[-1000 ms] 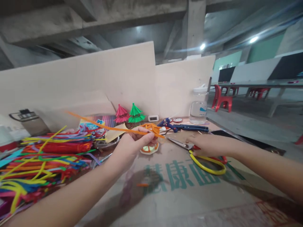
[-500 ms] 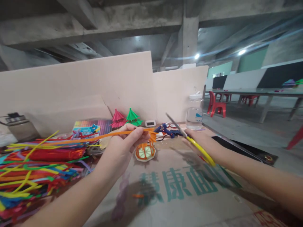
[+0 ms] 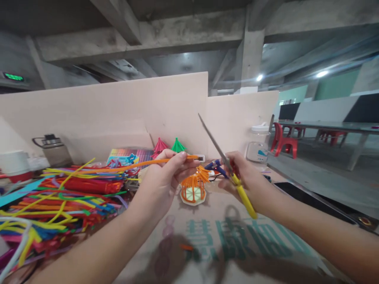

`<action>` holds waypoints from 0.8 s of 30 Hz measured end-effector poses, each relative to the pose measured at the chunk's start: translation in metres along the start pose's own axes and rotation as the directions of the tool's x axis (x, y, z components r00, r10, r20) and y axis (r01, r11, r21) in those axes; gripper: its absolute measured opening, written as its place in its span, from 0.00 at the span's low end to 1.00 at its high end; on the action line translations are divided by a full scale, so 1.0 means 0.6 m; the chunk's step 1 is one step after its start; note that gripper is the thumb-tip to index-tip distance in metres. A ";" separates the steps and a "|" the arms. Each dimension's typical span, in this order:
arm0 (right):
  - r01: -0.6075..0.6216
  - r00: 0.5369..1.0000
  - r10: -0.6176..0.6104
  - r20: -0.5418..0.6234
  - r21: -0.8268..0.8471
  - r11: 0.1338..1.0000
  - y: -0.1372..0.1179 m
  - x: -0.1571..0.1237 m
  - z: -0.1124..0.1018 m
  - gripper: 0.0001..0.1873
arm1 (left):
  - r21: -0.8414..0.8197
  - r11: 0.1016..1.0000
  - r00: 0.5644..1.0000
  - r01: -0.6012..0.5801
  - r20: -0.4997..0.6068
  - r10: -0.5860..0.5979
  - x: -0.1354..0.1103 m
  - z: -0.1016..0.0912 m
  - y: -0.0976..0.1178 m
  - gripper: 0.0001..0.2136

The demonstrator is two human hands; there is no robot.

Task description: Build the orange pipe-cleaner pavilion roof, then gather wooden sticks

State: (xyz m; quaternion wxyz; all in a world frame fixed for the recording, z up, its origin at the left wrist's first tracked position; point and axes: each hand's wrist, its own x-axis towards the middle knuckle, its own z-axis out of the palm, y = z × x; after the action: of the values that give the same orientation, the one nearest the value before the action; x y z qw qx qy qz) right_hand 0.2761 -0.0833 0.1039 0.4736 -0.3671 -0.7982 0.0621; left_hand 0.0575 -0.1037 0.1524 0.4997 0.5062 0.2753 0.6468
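Between the thumb and fingers of my left hand [image 3: 171, 167] is an orange pipe cleaner [image 3: 145, 162], its long tail trailing left over the pile. My right hand [image 3: 241, 173] grips yellow-handled scissors [image 3: 243, 197], their blades pointing up and to the left, apart from the pipe cleaner. Just below and between the hands stands a small orange pipe-cleaner structure [image 3: 194, 185] on a pale octagonal base. A short orange offcut [image 3: 186, 247] lies on the printed cardboard [image 3: 219, 272] in front.
Left lies a heap of coloured pipe cleaners [image 3: 65, 209]. Behind are a marker set [image 3: 127, 157], a pink paper-like tree [image 3: 160, 146], a green one [image 3: 177, 145] and a blue glue gun [image 3: 215, 167]. A clear bottle [image 3: 258, 146] stands right, a dark-lidded bottle [image 3: 53, 150] left.
The view has shifted left. The scissors have turned more upright in my right hand, and its fingers now show around the handles. My left hand still pinches the orange pipe cleaner.
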 end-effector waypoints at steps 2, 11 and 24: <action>0.126 0.990 -0.130 -0.053 -0.076 0.989 0.002 -0.005 0.002 0.20 | -0.009 1.000 1.000 0.007 -0.021 -0.007 0.000 0.003 0.000 0.18; 0.347 0.902 -0.426 -0.077 -0.458 0.818 0.025 -0.009 -0.024 0.20 | -0.021 0.993 0.993 0.116 -0.005 -0.116 -0.021 0.015 -0.008 0.15; 0.392 0.867 -0.487 -0.104 -0.461 0.796 0.024 -0.012 -0.017 0.21 | -0.177 0.977 0.992 0.122 0.006 -0.123 -0.039 0.030 -0.008 0.15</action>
State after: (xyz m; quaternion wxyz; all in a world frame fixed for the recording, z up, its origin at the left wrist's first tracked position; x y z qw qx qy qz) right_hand 0.2942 -0.0801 0.0978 0.4676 -0.2690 -0.7989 -0.2658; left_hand 0.0758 -0.1262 0.1454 0.5810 0.4401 0.2486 0.6380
